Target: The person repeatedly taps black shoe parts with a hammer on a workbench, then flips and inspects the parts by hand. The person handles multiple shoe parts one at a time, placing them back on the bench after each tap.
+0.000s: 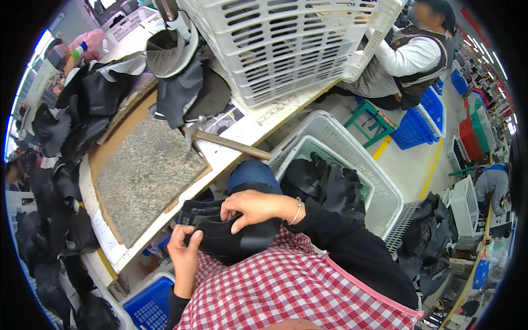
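A black leather shoe upper (223, 242) rests on my lap, over the red-and-white checked apron (264, 286). My left hand (184, 250) pinches its left edge between thumb and fingertips. From above, my right hand (256, 208) grips the upper, thumb on the near face and fingers reaching over its opening. More black leather shows behind the top edge; whether it belongs to the same upper, I cannot tell. Just ahead, a hammer (234, 144) with a wooden handle lies across the front edge of the white table (264, 115).
A speckled stone slab (148, 170) is set on the table, with black uppers (99, 93) heaped to its left. A large white crate (286, 55) stands at the back. Right of my knee, nested baskets (374, 192) hold black pieces. A co-worker (412, 55) sits beyond the green stool (371, 124).
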Demonstrator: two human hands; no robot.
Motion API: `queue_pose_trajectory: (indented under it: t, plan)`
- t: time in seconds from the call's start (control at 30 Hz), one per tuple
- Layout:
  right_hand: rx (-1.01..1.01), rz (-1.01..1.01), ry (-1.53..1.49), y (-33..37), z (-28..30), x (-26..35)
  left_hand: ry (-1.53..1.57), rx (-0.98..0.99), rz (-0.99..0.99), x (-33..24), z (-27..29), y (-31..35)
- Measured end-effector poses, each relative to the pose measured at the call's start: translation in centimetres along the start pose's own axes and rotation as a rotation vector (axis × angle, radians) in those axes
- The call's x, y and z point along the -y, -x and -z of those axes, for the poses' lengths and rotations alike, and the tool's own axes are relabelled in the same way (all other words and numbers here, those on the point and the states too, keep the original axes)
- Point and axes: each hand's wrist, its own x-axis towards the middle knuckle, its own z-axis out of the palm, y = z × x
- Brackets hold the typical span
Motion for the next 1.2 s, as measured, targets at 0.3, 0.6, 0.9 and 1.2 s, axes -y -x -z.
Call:
queue_pose_trajectory:
  t: [0.3,0.6,0.9,1.2]
  plan:
    - [-0.028,-0.042,0.087,-3.2,-3.9,2.4,-0.134,0.043,-0.036,-1.1,-0.2,-0.1]
    - [0.018,-0.137,0.083,-2.7,-3.5,2.4,-0.19,0.092,0.05,-1.3,-0.7,-1.2]
    - [0.02,-0.127,0.041,-1.6,-3.2,2.8,-0.189,0.241,0.132,-3.9,-0.7,-1.6]
    - [-0.03,-0.14,0.066,-0.7,-3.6,2.0,-0.124,0.241,0.097,-3.1,-1.5,-1.1]
